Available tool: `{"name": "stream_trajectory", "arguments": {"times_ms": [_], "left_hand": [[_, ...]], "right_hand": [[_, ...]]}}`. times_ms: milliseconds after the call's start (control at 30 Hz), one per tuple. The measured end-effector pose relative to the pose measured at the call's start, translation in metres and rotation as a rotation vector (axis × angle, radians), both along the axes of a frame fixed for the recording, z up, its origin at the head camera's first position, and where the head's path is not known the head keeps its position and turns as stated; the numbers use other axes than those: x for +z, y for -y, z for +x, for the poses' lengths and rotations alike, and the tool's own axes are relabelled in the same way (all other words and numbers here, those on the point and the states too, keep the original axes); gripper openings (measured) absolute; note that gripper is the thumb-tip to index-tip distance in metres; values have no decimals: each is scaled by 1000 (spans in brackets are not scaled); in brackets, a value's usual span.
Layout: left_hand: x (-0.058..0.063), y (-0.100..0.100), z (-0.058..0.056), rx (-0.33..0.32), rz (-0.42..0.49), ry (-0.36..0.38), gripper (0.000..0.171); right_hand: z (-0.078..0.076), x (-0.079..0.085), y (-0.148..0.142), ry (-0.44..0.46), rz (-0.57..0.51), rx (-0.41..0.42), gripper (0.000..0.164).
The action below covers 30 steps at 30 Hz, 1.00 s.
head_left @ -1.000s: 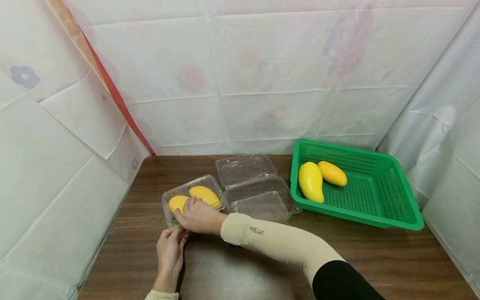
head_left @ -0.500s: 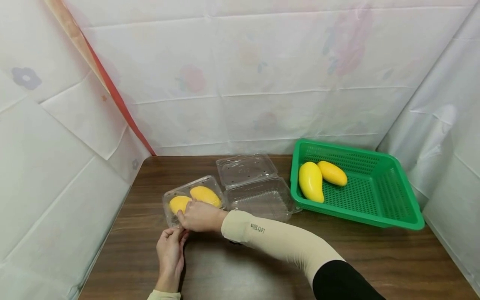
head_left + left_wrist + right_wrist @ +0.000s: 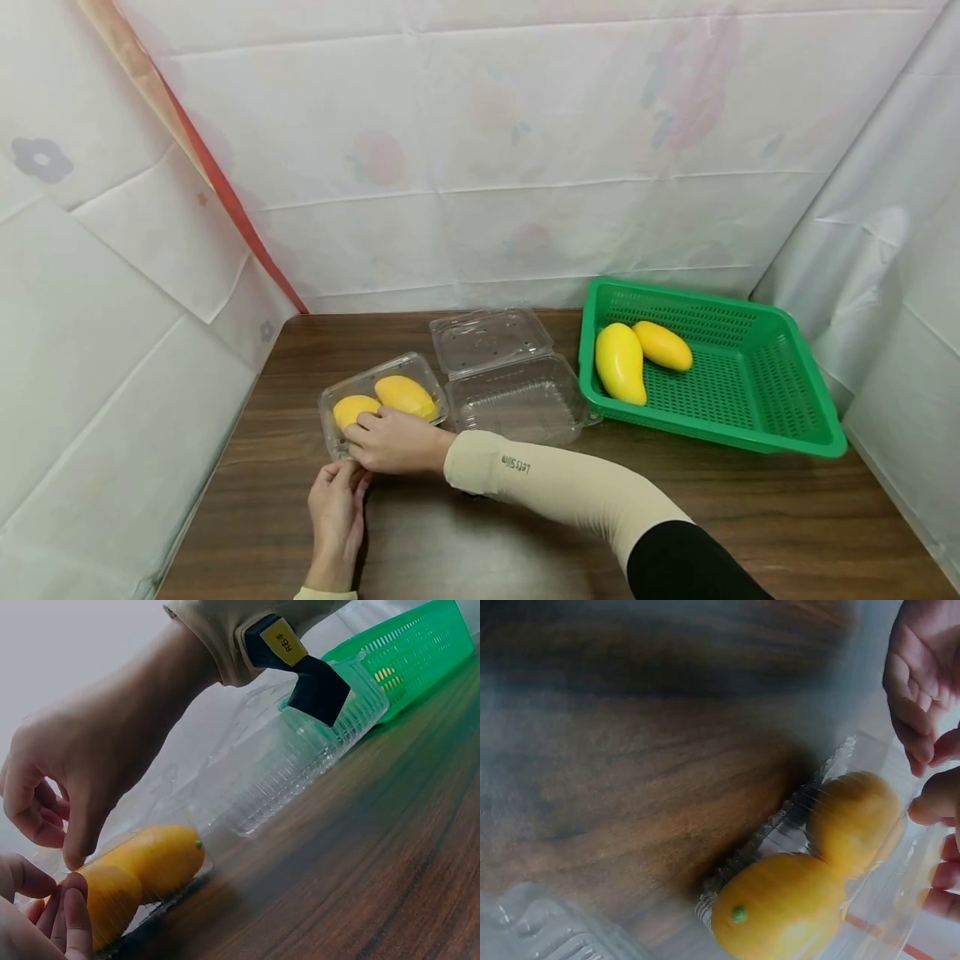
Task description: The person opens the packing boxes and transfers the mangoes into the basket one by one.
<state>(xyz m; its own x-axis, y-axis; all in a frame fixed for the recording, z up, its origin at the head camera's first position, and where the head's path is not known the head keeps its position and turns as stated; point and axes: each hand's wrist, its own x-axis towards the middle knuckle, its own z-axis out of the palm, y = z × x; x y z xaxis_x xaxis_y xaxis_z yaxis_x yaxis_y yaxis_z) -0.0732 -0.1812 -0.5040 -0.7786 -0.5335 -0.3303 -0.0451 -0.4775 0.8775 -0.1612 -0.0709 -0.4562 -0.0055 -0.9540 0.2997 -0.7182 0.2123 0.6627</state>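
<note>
Wood-grain tabletop (image 3: 450,533) is backed by white sheeting (image 3: 420,108). Head view: two mangoes (image 3: 403,394) are enclosed in a clear container (image 3: 420,364), left of centre; its near corner is pinched by the left hand (image 3: 335,504). Open clear box (image 3: 517,400) is seen at centre, green basket (image 3: 750,442) at right. Left wrist: container edge, lower left, is pressed by one digit of the right hand (image 3: 86,754), other fingers loosely bent. Right wrist: left fingertips are held together, upper right.
</note>
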Motion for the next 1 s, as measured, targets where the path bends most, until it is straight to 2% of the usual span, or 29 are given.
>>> {"name": "stream_trajectory", "arguments": {"times_ms": [133, 333, 533, 833, 1000], "left_hand": [[0, 1, 1, 7, 22, -6, 9], [-1, 2, 0, 39, 49, -67, 12], [-5, -1, 0, 71, 20, -58, 18], [-7, -3, -1, 88, 107, -72, 28], [-6, -3, -1, 97, 104, -89, 26]], "right_hand": [[2, -1, 1, -23, -10, -1, 33], [4, 5, 2, -4, 26, -30, 35], [6, 13, 1, 58, 85, -31, 29], [3, 18, -1, 148, 164, -29, 25], [2, 22, -1, 182, 184, -34, 24]]}}
